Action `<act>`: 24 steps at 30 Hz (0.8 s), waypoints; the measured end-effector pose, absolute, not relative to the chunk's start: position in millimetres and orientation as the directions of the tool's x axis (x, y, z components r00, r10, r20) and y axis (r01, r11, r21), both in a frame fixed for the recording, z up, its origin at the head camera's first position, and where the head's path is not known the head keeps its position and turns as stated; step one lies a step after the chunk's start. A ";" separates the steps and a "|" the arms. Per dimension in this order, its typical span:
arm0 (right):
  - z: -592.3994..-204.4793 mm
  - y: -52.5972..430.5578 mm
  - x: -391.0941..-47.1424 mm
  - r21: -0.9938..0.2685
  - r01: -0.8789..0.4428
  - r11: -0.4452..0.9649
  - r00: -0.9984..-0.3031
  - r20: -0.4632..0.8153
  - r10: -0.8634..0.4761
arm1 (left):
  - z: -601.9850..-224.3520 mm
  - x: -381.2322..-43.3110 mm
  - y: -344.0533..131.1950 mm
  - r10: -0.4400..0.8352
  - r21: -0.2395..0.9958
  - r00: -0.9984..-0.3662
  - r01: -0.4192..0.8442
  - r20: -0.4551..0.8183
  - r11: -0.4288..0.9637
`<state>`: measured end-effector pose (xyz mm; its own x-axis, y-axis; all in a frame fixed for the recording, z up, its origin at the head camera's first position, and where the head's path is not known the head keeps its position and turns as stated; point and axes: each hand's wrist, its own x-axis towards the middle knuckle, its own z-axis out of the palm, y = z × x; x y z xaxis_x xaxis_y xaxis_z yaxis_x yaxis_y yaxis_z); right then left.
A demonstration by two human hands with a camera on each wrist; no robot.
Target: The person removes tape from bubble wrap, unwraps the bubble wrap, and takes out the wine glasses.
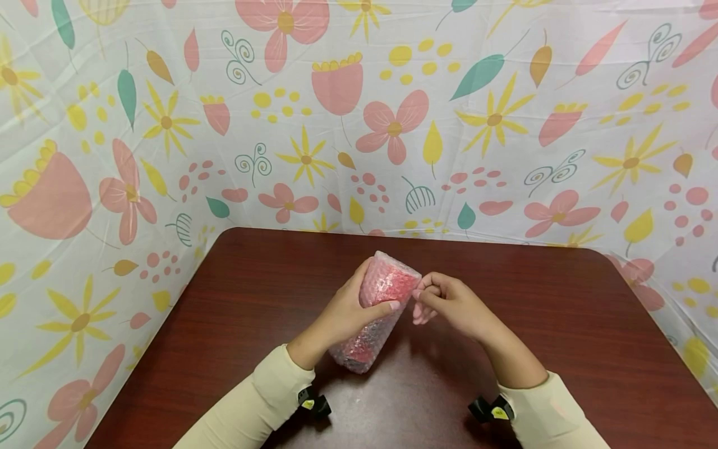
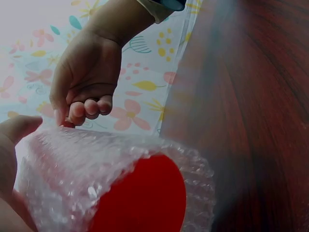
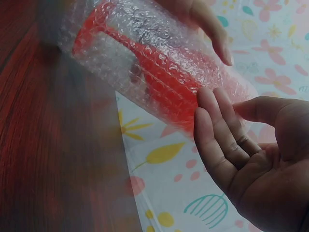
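Note:
A red cylinder wrapped in clear bubble wrap [image 1: 388, 284] is held tilted over the table, its upper end leaning right. My left hand [image 1: 349, 312] grips it from the left side, thumb across its front. At the upper right edge my right hand [image 1: 457, 307] pinches the bubble wrap between thumb and index finger, the other fingers loosely bent. The left wrist view shows the cylinder's flat red end [image 2: 145, 195] inside the open end of the wrap. In the right wrist view, red and clear patches [image 3: 159, 72] show through the bubbles.
A dark reddish-brown wooden table [image 1: 235, 299] lies beneath both hands. Behind it and at the sides hangs a white cloth [image 1: 336, 137] printed with flowers and leaves. Black wrist devices [image 1: 315, 404] sit by the cream sleeves [image 1: 252, 399].

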<state>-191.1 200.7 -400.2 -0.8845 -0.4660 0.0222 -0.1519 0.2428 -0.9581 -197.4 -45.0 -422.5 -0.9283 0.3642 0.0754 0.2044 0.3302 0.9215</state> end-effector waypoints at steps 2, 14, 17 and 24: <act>-400.1 200.9 -191.2 -0.959 -0.149 0.240 -0.883 0.020 -0.468 | -421.2 -197.0 -45.5 0.354 0.912 -0.933 0.195 0.059 0.361; -396.4 201.8 -188.9 -0.966 -0.147 0.214 -0.855 0.015 -0.518 | -425.1 -200.4 -44.1 0.278 0.903 -0.954 0.214 0.112 0.371; -395.9 202.6 -188.7 -0.970 -0.143 0.195 -0.844 0.017 -0.536 | -425.1 -200.6 -44.3 0.270 0.901 -0.955 0.224 0.126 0.372; -397.3 204.5 -189.6 -0.978 -0.101 0.181 -0.834 -0.016 -0.551 | -425.5 -199.1 -43.9 0.256 0.887 -0.957 0.231 0.134 0.399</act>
